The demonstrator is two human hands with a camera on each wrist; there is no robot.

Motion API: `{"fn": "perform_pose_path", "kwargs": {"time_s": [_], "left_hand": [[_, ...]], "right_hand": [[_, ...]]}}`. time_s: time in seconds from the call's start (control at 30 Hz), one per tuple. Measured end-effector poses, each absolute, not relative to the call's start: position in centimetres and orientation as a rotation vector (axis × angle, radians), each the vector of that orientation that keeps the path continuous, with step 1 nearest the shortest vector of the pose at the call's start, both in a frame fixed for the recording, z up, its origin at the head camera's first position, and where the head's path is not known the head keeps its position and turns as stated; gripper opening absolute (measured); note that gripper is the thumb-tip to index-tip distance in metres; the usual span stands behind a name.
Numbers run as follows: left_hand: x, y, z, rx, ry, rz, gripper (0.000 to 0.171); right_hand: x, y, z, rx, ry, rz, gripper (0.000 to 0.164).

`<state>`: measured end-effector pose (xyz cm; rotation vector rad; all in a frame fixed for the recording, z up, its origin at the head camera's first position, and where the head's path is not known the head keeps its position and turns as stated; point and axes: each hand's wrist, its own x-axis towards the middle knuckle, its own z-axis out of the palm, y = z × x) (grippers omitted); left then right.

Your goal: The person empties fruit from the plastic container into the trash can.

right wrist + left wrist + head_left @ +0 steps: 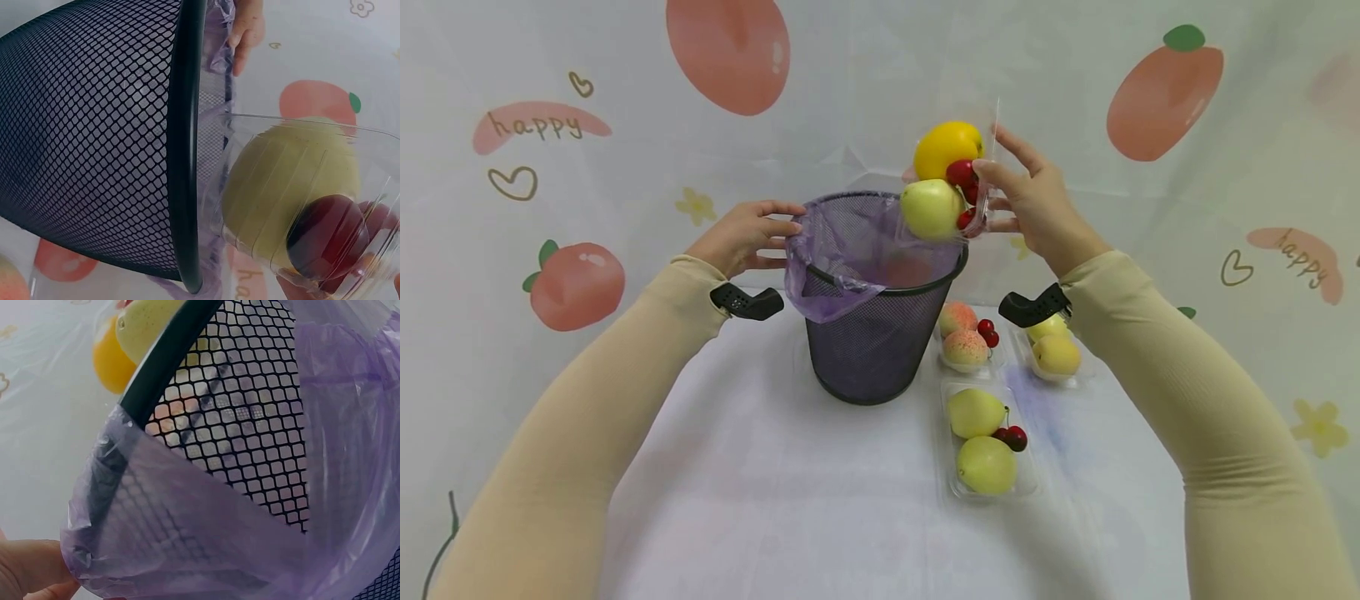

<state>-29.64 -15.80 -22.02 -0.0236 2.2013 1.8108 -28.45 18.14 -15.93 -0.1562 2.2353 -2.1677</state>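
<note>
Clear fruit tray [306,169] tipped on its side over the mesh bin's [872,354] right rim.
The right hand [1037,192] grips it between thumb and fingers, yellow fruit [943,150] above green fruit [931,210]; the left hand [748,233] — fingers nearly straight, spread — touches the purple bag [831,296] at the bin's left rim. More fruit trays [1021,473] sit right of the bin.

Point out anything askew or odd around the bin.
The purple liner sits unevenly on the bin: folded over at left, leaving the front-right rim bare. A bluish-purple smudge also marks the white cloth right of the bin; whether it is a stain, I can't tell.
</note>
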Motion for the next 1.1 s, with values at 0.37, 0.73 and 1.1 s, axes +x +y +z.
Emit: {"fn": "perform_pose_path", "kwargs": {"time_s": [0.37, 0.73, 1.1], "left_hand": [[-29.6, -15.9, -21.9, -0.018, 2.200, 1.810, 0.045], [-29.5, -15.8, -21.8, -0.027, 2.190, 1.817, 0.045], [-29.7, -15.8, -21.9, -0.035, 2.204, 1.806, 0.044]], "right_hand": [[-28.7, 17.4, -16.0, -0.243, 2.437, -2.016, 0.060], [-28.7, 17.0, -15.8, -0.293, 2.527, -1.945, 0.062], [-28.9, 16.6, -16.1, -0.347, 2.628, -1.844, 0.060]]}}
